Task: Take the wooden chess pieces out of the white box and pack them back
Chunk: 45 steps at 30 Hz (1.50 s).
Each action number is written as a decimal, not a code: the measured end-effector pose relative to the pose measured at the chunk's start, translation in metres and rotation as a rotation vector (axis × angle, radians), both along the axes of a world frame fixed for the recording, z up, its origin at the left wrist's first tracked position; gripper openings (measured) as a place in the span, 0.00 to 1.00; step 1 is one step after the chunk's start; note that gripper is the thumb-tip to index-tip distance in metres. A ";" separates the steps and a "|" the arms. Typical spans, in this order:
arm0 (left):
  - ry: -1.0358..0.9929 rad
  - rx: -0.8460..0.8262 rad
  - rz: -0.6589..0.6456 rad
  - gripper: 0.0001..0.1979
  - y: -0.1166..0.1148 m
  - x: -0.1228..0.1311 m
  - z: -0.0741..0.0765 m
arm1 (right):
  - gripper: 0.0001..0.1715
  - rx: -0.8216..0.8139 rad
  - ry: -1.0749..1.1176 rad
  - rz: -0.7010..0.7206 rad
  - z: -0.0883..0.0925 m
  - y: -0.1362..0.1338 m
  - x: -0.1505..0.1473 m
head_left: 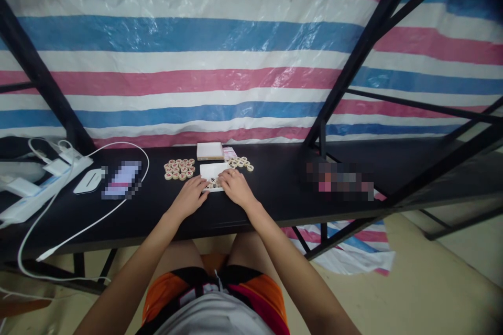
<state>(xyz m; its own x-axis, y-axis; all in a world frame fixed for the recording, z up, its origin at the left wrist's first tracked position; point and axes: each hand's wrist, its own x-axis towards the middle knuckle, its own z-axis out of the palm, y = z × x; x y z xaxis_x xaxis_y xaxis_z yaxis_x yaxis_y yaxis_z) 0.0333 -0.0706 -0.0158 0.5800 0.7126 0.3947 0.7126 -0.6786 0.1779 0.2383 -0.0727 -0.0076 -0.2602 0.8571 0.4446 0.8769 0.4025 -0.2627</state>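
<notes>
A small white open box (214, 170) lies on the black table, with several round pieces (212, 184) in its near part. My left hand (189, 197) is at the box's left edge, its fingertips by the pieces, the thumb apart from the fingers. Over the right side of the box rests my right hand (236, 187), fingers stretched toward the pieces; whether it grips one is too small to tell. Left of the box, round pieces with red marks (179, 169) sit in rows. Behind my right hand lie several dark-marked pieces (240, 163).
A white box lid (209, 151) stands behind the open box, beside a printed paper (229, 153). On the left are a phone (122, 180), a white device (89, 181), a power strip (43, 191) and cables. A blurred dark object (340, 180) lies right. Black frame bars flank the table (275, 193).
</notes>
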 end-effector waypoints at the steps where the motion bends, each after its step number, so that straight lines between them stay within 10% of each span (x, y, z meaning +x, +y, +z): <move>1: -0.007 0.005 0.003 0.16 0.000 -0.001 0.000 | 0.18 0.020 0.042 -0.040 -0.001 0.002 0.005; 8: -0.075 -0.017 0.038 0.14 -0.003 -0.008 0.004 | 0.24 -0.029 0.189 -0.514 -0.018 0.016 0.039; 25: -0.145 -0.071 0.124 0.12 -0.009 -0.009 0.013 | 0.14 -0.123 0.116 -0.622 -0.011 0.010 0.040; 34: -0.133 -0.174 0.118 0.13 -0.008 -0.009 0.014 | 0.11 0.083 0.220 -0.120 0.002 0.013 0.008; 39: -0.145 -0.173 0.108 0.13 -0.008 -0.008 0.013 | 0.08 -0.067 0.098 0.227 0.011 0.028 -0.031; 45: -0.147 -0.169 0.118 0.12 -0.007 -0.008 0.011 | 0.05 -0.195 0.072 0.302 0.006 0.042 -0.043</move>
<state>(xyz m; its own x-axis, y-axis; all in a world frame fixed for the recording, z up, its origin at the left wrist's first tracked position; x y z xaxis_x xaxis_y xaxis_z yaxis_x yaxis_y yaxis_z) 0.0250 -0.0780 -0.0043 0.4337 0.8351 0.3384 0.7434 -0.5438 0.3894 0.1952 -0.0311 -0.0015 -0.4888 0.8168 0.3066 0.7025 0.5769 -0.4167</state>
